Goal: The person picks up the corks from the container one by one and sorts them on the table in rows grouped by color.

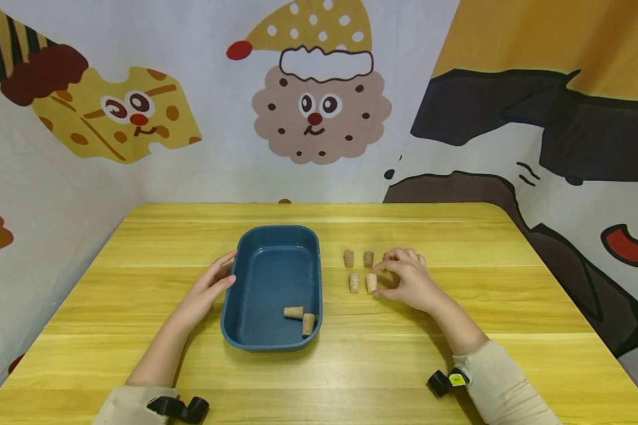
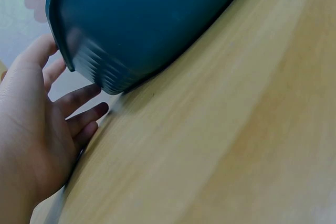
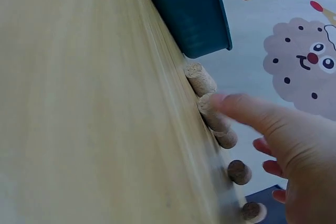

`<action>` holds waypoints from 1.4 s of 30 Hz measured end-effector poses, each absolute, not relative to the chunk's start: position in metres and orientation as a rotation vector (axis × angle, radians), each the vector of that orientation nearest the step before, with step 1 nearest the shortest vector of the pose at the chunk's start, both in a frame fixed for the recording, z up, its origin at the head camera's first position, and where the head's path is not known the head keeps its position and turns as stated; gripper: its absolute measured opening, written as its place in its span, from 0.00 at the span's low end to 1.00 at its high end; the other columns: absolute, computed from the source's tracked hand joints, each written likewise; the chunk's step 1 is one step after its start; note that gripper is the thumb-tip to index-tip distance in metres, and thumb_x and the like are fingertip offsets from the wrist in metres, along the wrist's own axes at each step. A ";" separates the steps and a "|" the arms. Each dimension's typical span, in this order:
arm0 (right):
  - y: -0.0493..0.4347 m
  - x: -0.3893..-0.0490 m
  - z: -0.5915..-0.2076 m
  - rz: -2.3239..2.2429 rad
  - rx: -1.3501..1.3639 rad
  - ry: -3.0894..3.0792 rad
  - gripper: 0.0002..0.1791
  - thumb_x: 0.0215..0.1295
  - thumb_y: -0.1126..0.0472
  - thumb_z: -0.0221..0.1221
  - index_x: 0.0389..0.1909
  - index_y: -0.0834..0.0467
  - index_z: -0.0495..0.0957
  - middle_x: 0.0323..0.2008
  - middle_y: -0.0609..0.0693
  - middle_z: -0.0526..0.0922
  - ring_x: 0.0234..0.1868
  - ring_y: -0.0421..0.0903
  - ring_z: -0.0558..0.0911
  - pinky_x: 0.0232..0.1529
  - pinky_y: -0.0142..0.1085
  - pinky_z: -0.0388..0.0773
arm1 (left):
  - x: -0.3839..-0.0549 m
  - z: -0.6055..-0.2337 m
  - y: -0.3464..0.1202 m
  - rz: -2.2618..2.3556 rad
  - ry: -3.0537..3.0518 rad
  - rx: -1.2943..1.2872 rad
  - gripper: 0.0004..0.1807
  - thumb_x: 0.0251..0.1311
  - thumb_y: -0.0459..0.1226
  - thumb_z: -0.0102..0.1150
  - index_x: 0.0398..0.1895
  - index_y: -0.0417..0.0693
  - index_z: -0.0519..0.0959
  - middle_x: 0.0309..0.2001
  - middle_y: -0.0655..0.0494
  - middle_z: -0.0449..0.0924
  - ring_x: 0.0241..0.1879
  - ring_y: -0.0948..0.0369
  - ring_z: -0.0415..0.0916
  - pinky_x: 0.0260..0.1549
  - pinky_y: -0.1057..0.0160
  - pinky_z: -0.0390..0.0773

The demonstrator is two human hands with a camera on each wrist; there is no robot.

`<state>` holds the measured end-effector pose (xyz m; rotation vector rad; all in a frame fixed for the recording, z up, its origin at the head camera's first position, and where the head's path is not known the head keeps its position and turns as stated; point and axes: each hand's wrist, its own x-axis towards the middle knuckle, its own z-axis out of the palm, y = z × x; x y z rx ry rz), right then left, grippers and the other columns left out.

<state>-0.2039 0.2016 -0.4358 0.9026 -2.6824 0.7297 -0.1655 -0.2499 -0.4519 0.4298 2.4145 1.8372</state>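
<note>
A blue plastic tray point(image 1: 271, 236) stands on the table with two corks inside, one cork point(image 1: 293, 313) lying crosswise against another cork point(image 1: 308, 324) near the right wall. At the tray's left side my left hand point(image 1: 204, 289) rests its fingertips against the rim, the other fingers loosely spread below it in the left wrist view. Right of the tray, several corks stand in short rows. The thumb and forefinger of my right hand point(image 1: 409, 280) pinch the pale cork point(image 1: 371, 283) nearest to it; in the right wrist view the thumb overlaps that cork point(image 3: 210, 111).
Beside the pinched cork are a cork point(image 1: 354, 283), a cork point(image 1: 348, 258) and a darker cork point(image 1: 368, 259). Part of another cork point(image 1: 386, 257) shows behind the right fingers. A patterned cloth point(image 1: 319, 183) hangs beyond the table's point(image 1: 383, 378) far edge.
</note>
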 end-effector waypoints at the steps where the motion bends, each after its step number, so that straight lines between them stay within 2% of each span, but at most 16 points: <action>1: 0.201 -0.204 -0.434 0.737 0.906 -2.677 0.21 0.44 0.50 0.75 0.41 0.49 0.84 0.46 0.49 0.73 0.49 0.51 0.65 0.48 0.49 0.53 | -0.165 -0.452 -0.250 1.838 2.414 0.429 0.30 0.72 0.41 0.48 0.75 0.56 0.55 0.70 0.39 0.56 0.68 0.43 0.53 0.59 0.38 0.56; 7: 0.193 -0.199 -0.417 0.780 0.957 -2.606 0.23 0.45 0.53 0.75 0.45 0.53 0.83 0.47 0.49 0.72 0.51 0.52 0.65 0.50 0.51 0.53 | -0.165 -0.450 -0.250 1.837 2.420 0.427 0.30 0.72 0.41 0.48 0.75 0.55 0.55 0.70 0.40 0.54 0.68 0.42 0.52 0.59 0.37 0.56; 14: 0.161 -0.191 -0.386 0.814 1.112 -2.523 0.20 0.48 0.55 0.74 0.45 0.49 0.84 0.47 0.45 0.71 0.51 0.52 0.65 0.53 0.52 0.52 | -0.165 -0.451 -0.251 1.843 2.418 0.433 0.30 0.72 0.41 0.48 0.75 0.55 0.55 0.69 0.39 0.56 0.68 0.42 0.53 0.59 0.38 0.57; 20: 0.127 -0.196 -0.373 0.703 1.301 -2.532 0.17 0.51 0.54 0.73 0.44 0.46 0.84 0.47 0.45 0.71 0.52 0.49 0.65 0.55 0.50 0.54 | -0.166 -0.451 -0.250 1.831 2.426 0.432 0.30 0.72 0.41 0.48 0.75 0.55 0.55 0.70 0.39 0.55 0.68 0.42 0.53 0.59 0.37 0.56; 31: 0.075 -0.215 -0.377 0.664 1.657 -2.544 0.14 0.53 0.56 0.71 0.42 0.43 0.86 0.44 0.40 0.69 0.50 0.46 0.64 0.53 0.47 0.56 | -0.166 -0.451 -0.247 1.832 2.406 0.429 0.30 0.72 0.41 0.48 0.75 0.56 0.55 0.70 0.39 0.56 0.68 0.42 0.52 0.60 0.37 0.55; 35: 0.062 -0.221 -0.381 0.577 1.731 -2.560 0.13 0.53 0.55 0.71 0.41 0.43 0.86 0.44 0.41 0.70 0.50 0.45 0.64 0.52 0.45 0.57 | -0.166 -0.450 -0.247 1.834 2.416 0.434 0.30 0.72 0.41 0.48 0.75 0.54 0.55 0.70 0.38 0.56 0.68 0.42 0.53 0.60 0.38 0.56; 42: 0.039 -0.222 -0.381 0.360 1.890 -2.603 0.11 0.55 0.53 0.69 0.40 0.38 0.86 0.44 0.38 0.71 0.45 0.41 0.63 0.51 0.40 0.56 | -0.166 -0.451 -0.248 1.829 2.443 0.440 0.30 0.72 0.40 0.48 0.75 0.53 0.55 0.70 0.38 0.56 0.68 0.41 0.54 0.59 0.39 0.58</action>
